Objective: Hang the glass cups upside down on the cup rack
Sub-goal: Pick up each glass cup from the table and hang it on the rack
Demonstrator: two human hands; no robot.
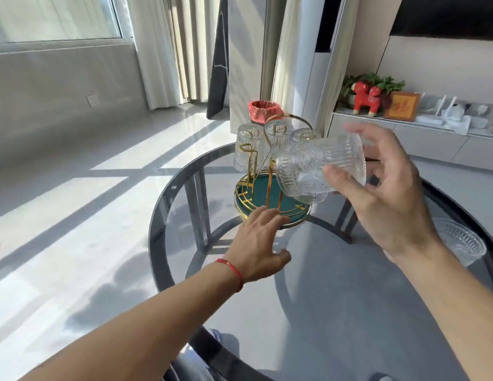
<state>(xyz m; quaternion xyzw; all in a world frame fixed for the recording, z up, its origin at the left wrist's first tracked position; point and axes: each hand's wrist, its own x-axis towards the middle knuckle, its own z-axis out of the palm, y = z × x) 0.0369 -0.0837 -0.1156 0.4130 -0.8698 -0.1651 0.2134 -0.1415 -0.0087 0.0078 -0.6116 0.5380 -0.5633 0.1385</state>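
A gold wire cup rack (270,174) with a green round base stands at the far side of the round glass table (336,298). Three ribbed glass cups hang upside down on its far pegs, the leftmost cup (246,147) clearest. My right hand (388,196) holds a ribbed glass cup (319,169) tilted on its side in the air, just right of the rack. My left hand (260,243) is spread open, its fingertips at the near rim of the rack's base. Another ribbed glass cup (462,240) lies on the table at the right, behind my right wrist.
Behind the table stands a bin with a red liner (263,110). A low white cabinet at the right carries a red horse figure (366,97), a plant and a framed picture. Curtains and a window fill the back left.
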